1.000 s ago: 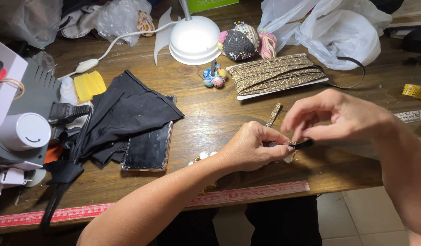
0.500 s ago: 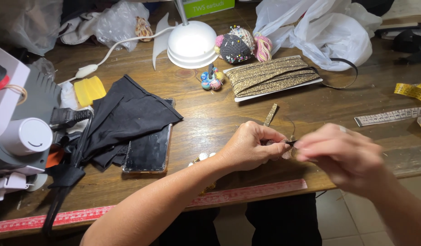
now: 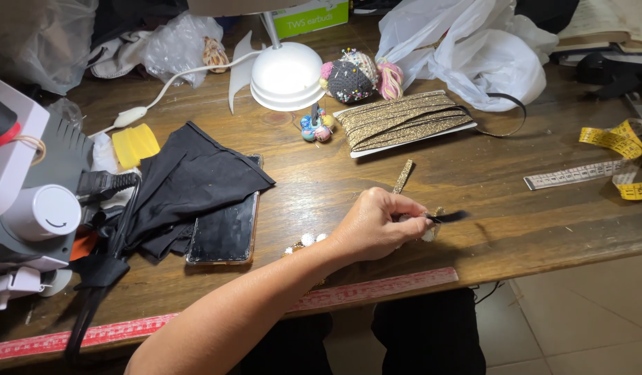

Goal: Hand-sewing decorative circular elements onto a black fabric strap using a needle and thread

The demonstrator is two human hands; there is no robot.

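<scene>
My left hand (image 3: 378,226) rests on the wooden table (image 3: 473,167) near its front edge, fingers pinched on a short black strip (image 3: 448,217) that sticks out to the right. A small pale beaded piece (image 3: 430,232) lies just under the fingertips. A short length of gold trim (image 3: 403,176) lies on the table just beyond the hand. Small white beads (image 3: 308,240) sit by my wrist. My right hand is out of view.
A card wound with gold trim (image 3: 404,119), a pincushion (image 3: 348,78) and a white lamp base (image 3: 287,76) stand behind. Black cloth (image 3: 185,180) and a phone (image 3: 227,232) lie left, by a sewing machine (image 3: 29,187). Yellow tape measure (image 3: 616,139) and white bags (image 3: 473,48) lie right.
My right hand, which was pinching the black strip together with the left, has pulled away to the right and left the view. The left hand keeps its hold.
</scene>
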